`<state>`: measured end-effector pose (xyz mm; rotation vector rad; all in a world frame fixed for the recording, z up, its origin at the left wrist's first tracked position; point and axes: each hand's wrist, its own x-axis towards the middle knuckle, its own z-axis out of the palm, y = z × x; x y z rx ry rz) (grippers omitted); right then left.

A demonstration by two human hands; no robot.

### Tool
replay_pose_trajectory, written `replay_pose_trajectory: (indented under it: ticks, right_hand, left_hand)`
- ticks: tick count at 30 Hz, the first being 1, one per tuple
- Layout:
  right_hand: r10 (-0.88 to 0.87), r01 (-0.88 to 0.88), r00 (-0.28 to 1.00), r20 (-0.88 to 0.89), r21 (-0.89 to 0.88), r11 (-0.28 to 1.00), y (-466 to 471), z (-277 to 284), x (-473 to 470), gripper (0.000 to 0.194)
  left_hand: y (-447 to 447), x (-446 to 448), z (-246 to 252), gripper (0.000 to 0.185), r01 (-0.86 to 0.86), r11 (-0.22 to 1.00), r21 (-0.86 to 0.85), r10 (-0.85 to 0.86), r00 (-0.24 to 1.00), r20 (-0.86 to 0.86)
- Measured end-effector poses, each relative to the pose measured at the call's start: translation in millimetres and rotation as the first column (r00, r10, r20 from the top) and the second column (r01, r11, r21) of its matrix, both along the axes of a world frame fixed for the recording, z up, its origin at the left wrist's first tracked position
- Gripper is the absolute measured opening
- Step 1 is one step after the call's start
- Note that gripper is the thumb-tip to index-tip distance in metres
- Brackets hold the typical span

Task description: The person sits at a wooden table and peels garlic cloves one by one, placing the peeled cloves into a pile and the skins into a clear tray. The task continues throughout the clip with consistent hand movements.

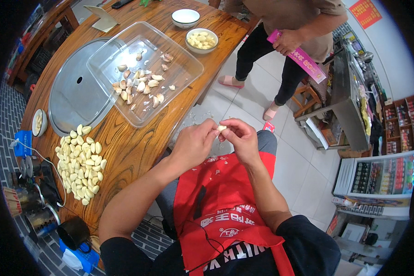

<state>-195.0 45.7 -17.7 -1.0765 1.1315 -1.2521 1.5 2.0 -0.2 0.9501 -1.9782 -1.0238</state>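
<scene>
In front of me, above my lap, a pale garlic clove (222, 128) is pinched between the fingertips of both hands. My left hand (197, 139) grips it from the left, and my right hand (240, 138) holds it from the other side. Bits of garlic skin (212, 159) lie on the red apron (217, 193) over my legs. Unpeeled cloves (124, 86) and loose skins are spread in a clear plastic tray (141, 119) on the wooden table (131, 151). Left of my left arm, a large pile of peeled cloves (79, 162) rests directly on the tabletop.
A bowl of peeled garlic (202, 50) and a white bowl (185, 25) stand at the table's far edge. The tray overlaps a round metal lid (76, 100). A person (286, 34) holding a pink box (303, 62) stands ahead. A black mug (72, 233) is at lower left.
</scene>
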Motion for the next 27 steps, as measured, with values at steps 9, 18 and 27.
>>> replay_pose_trajectory:
  ticks: [9,18,27]
  right_hand:
    - [0.045,-0.047,0.997,-0.063,-0.017,0.999,2.2,2.8,-7.9,0.028]
    - [0.022,-0.023,0.995,0.097,0.007,1.0,2.3,5.5,-6.5,0.023]
    - [0.049,-0.052,0.986,0.157,0.018,0.998,1.7,-0.4,-6.8,0.02]
  left_hand:
    - [1.4,0.8,5.1,0.019,-0.047,0.999,-0.005,0.047,0.999,-0.016]
    - [-1.5,1.5,1.0,0.014,-0.099,0.988,0.12,0.104,0.994,-0.033]
    - [1.3,1.2,6.5,0.011,0.024,0.993,0.119,-0.008,0.99,-0.14]
